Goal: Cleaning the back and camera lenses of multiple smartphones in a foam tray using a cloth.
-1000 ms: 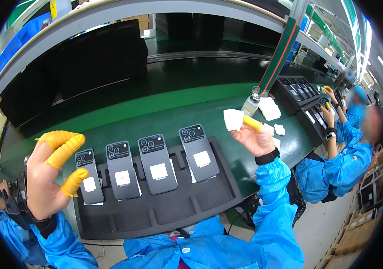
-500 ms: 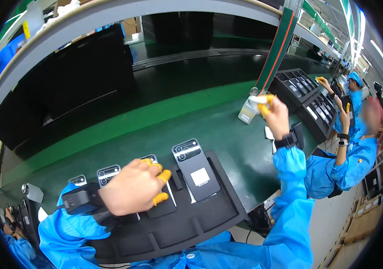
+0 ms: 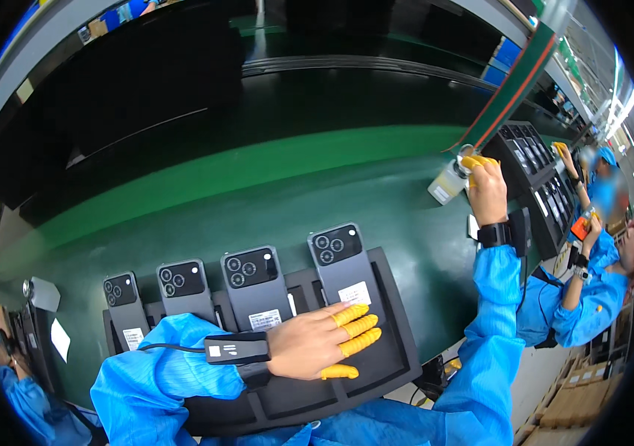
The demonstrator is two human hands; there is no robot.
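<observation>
Right-most smartphone: lies back up at the centre of the frame, in the right end of the black foam tray; its lower end is hidden under the left hand.
Dispenser bottle: stands at the upper right of the frame, its top met by the right hand.
Step in hand: probably work at the bottle's top, with the left hand attending to the phone.
Next move: seems to call for the right fingertips leaving the bottle without tipping it, and a light left touch.
Left hand: palm down, fingers extended rightward, thumb apart; it looks spread, though any contact underneath is hidden.
Right hand: raised, yellow-cotted fingers bent together; whether they pinch or press the top, I cannot tell.
Left forearm: crosses the tray's lower part from the lower left.
Right forearm: rises from the lower right.
Other smartphones: three, leftward in the tray.
Worktop: green, beneath tray and bottle.
Co-worker: blue-sleeved, at the right edge.
</observation>
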